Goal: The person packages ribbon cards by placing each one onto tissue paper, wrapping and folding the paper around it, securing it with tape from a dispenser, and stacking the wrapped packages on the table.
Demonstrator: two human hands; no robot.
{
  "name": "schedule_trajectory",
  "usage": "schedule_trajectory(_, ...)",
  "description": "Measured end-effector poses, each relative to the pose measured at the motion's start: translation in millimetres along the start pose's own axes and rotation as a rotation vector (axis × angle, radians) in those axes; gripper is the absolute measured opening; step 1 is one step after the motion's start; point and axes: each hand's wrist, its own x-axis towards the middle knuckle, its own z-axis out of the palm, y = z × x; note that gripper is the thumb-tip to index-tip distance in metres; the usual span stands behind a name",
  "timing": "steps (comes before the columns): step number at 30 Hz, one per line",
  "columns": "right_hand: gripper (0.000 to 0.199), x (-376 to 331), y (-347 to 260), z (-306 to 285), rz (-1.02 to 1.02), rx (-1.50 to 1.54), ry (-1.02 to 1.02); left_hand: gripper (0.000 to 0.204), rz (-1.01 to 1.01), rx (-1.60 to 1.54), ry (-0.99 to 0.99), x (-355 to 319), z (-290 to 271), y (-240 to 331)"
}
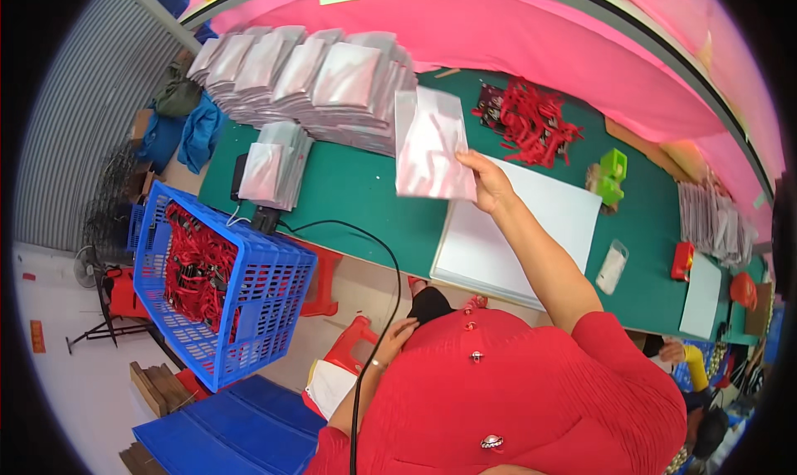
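My right hand (488,180) pinches the right edge of a flat clear plastic packet (433,147), which shows pale pink and white through its glossy film. I hold it up over the green table, between the packet stacks and a white board. Low beside my body, my left hand (396,340) lies near my dark-trousered leg, fingers stretched out and nothing visible in it. Tall stacks of similar packets (344,77) stand at the back left. A smaller packet stack (274,166) is nearer, at the table's left edge.
A blue crate (270,297) of red-strapped pieces (199,263) stands left of the table. The white board (515,226) lies before me. Further right are a red strap pile (535,122), a green tape dispenser (613,175) and more packets (714,222). A black cable (390,255) hangs across the front.
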Motion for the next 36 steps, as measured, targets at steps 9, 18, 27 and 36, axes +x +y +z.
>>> schedule_trajectory(9,0.018,146.4,-54.6,138.0,-0.147,-0.254,-0.059,0.029,-0.063,-0.148,0.310,-18.7,-106.5,-63.7)
schedule_trajectory(18,0.024,202.5,-50.2,174.3,-0.080,-0.580,0.262,0.029,-0.100,-0.215,0.303,24.3,-167.3,-71.3)
schedule_trajectory(27,0.058,188.0,-58.2,125.2,-0.510,-1.416,0.429,0.027,-0.184,-0.114,0.188,65.0,-169.6,-90.2)
schedule_trajectory(36,0.022,84.3,-102.8,-184.8,-0.259,-0.203,0.802,0.022,-0.175,0.100,0.141,95.5,-26.0,66.4)
